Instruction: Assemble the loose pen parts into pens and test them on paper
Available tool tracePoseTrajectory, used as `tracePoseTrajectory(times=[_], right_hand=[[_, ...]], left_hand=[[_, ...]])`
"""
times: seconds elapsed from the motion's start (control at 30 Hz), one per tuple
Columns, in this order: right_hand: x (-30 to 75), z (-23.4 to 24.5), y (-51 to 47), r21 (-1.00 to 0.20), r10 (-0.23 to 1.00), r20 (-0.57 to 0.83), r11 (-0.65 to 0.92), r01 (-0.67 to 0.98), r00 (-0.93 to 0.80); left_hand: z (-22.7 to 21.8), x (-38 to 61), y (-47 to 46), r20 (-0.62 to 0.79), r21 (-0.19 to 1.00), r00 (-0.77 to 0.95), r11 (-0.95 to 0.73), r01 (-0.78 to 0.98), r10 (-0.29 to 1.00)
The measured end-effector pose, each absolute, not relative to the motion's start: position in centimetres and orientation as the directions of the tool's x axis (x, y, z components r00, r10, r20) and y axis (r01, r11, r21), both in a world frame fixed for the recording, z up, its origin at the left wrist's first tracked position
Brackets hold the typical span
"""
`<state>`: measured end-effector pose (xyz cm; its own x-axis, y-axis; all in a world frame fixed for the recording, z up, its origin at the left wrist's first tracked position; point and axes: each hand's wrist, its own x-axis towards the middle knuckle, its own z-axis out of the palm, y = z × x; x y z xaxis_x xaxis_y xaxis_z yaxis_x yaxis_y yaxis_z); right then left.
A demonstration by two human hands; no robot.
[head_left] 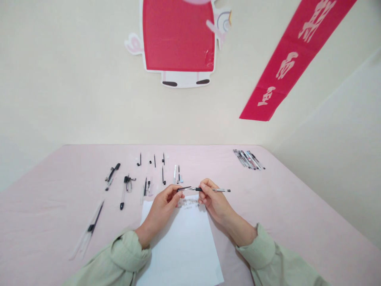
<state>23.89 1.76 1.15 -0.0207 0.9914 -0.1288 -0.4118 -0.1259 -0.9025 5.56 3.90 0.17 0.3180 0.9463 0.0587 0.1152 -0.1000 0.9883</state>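
My right hand (212,198) pinches a pen (218,190) with a clear barrel and a black grip, held almost level, its tip pointing left. Facing it, my left hand (166,202) has thumb and fingers closed on a pen cap (184,188), slim and dark along its upper edge. Pen tip and cap meet or overlap between the hands; whether the tip is inside cannot be made out. Below both hands lies a white sheet of paper (181,246), with small dark scribbles near its top edge.
Pen refills, caps and barrels (162,174) lie in groups behind my left hand. Further left are black pen pieces (113,172), a clear barrel with a black end (122,194) and long clear tubes (89,234). Several pens (248,159) lie together at the back right of the pink-covered table (297,222).
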Motion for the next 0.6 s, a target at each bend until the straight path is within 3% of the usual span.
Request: tracePoseTrajectory(times=[0.6], right_hand=[[23.67,1.34,1.51,-0.930,0.988,-0.117,-0.146,-0.338,-0.103]], left_hand=[[0.37,5.51,3.78,0.088,0.955,0.462,-0.206,0.212,0.882]])
